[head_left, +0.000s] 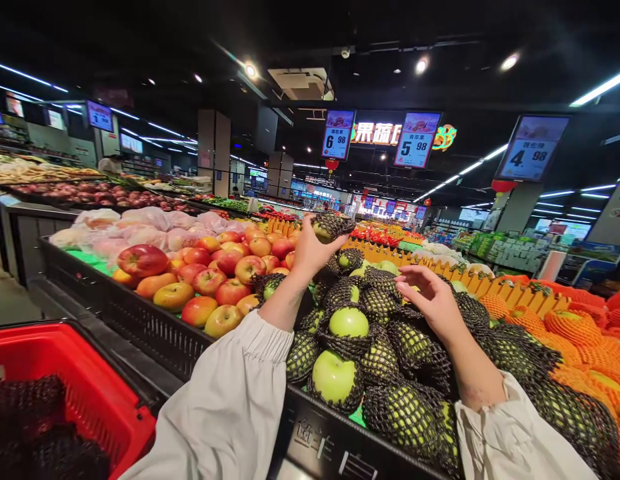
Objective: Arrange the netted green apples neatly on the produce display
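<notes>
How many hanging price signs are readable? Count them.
3. One price sign hangs left of the lit store lettering, one right of it, and one far right. More may hang unseen deeper in the store.

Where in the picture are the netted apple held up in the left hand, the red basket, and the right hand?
netted apple [330, 227], head view, on its dark net sleeve.
left hand [313, 253], head view, on the palm.
red basket [97, 393], head view, on its inner side wall.
right hand [430, 297], head view, on its back.
</notes>
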The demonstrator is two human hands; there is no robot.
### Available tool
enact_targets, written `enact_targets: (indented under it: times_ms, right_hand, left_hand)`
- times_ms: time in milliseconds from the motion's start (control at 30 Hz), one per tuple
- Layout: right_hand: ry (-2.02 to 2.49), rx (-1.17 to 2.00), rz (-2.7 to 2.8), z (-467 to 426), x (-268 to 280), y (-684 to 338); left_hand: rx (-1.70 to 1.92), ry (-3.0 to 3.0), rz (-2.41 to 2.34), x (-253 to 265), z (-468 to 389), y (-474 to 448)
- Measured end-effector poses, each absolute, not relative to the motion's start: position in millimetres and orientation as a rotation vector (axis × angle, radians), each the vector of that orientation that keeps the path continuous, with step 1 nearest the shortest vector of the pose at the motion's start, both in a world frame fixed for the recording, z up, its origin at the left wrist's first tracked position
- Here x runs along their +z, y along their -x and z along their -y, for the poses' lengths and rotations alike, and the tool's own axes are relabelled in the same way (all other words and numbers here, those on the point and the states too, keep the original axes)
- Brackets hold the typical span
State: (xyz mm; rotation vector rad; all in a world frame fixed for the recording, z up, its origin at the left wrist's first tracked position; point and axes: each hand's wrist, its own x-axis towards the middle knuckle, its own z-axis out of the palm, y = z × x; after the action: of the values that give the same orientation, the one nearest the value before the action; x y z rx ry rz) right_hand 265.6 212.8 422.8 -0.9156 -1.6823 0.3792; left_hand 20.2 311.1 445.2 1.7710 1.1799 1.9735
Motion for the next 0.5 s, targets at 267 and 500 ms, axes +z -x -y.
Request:
enact_targets:
  times_ms: [267, 500]
  right_hand:
    - [0.991, 0.444, 1.642, -212.1, 422.6, -274.3]
    - [1.039, 0.389, 1.644, -206.8, 424.9, -273.8]
  left_hand:
    - [1.385, -1.711, -2.189, 443.4, -316.7, 13.6]
    - [0.977, -1.85, -2.286, 435.3, -330.1, 17.8]
